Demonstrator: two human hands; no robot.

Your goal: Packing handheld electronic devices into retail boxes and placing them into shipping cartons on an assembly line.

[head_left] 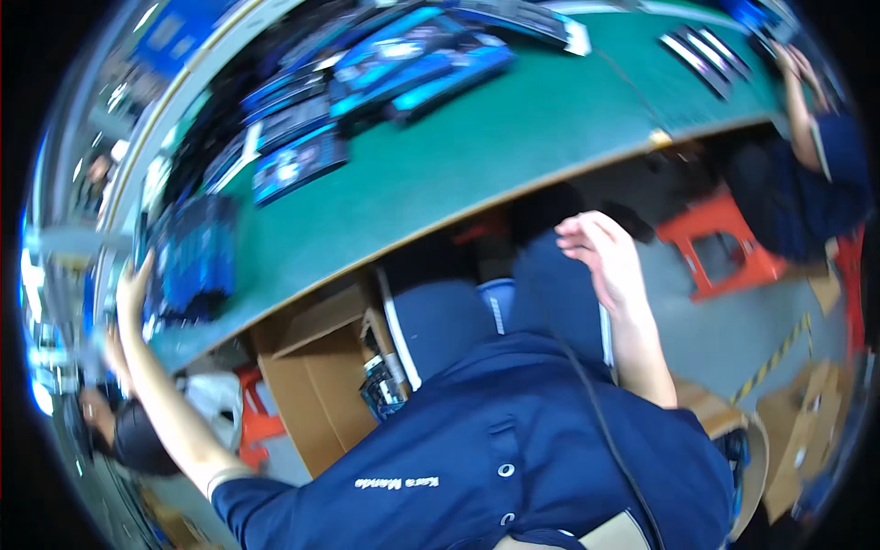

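Note:
At the far left of the bench, my left hand [136,282] is stretched out beside a row of blue-and-black flat boxes [197,249]. Its fingers look apart, and nothing shows in them; blur hides whether they touch the nearest box. My right hand [600,249] hangs over my lap, off the bench's front edge, with its fingers loosely apart and nothing in it. On the green bench top [440,151], between and beyond both hands, lie piled blue-and-black boxes [394,69]. One box [301,165] lies closest to the bench's front edge in that pile.
Several dark slim strips [706,60] lie at the far right of the bench, near a co-worker's hands [799,69]. An open cardboard box [316,390] stands below the bench at my left. A red stool [720,243] is at the right, and another person [137,431] sits at the left.

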